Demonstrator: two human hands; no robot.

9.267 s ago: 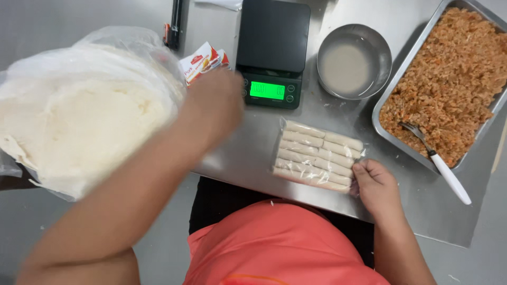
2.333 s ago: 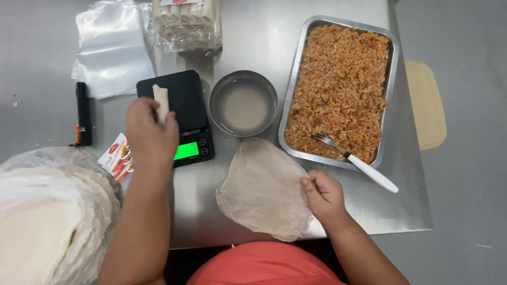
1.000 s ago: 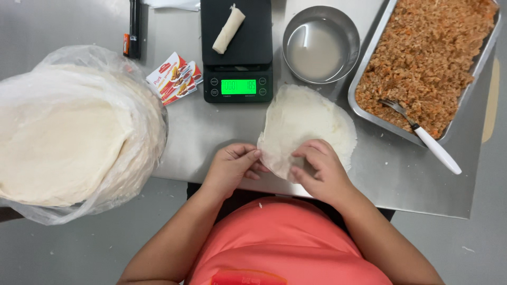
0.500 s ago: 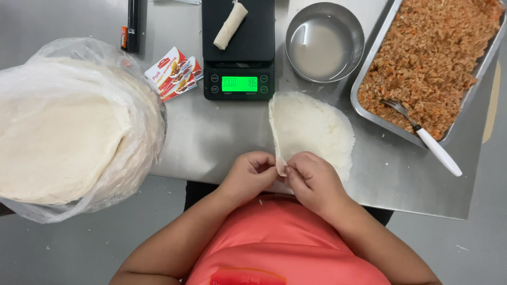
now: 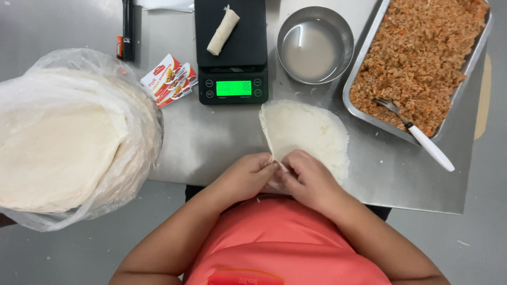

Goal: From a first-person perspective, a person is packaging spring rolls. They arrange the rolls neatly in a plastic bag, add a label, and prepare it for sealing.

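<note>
A thin round white wrapper point(image 5: 311, 134) lies on the steel table point(image 5: 211, 137) at its near edge. My left hand point(image 5: 248, 174) and my right hand point(image 5: 309, 177) meet at the wrapper's near-left edge and pinch it, lifting and peeling that edge up. A finished roll point(image 5: 223, 31) rests on the black digital scale point(image 5: 231, 47) beyond. To the right, a steel tray of orange-brown minced filling point(image 5: 417, 58) holds a white-handled fork point(image 5: 417, 134).
A steel bowl of cloudy liquid point(image 5: 315, 45) stands between scale and tray. A large plastic bag with a stack of wrappers point(image 5: 68, 142) fills the left side. Small printed labels point(image 5: 169, 79) and a black marker point(image 5: 127, 29) lie near the scale.
My hands have come together at the wrapper's near-left edge, and that edge now stands lifted and curled. Earlier my left hand put the roll on the scale.
</note>
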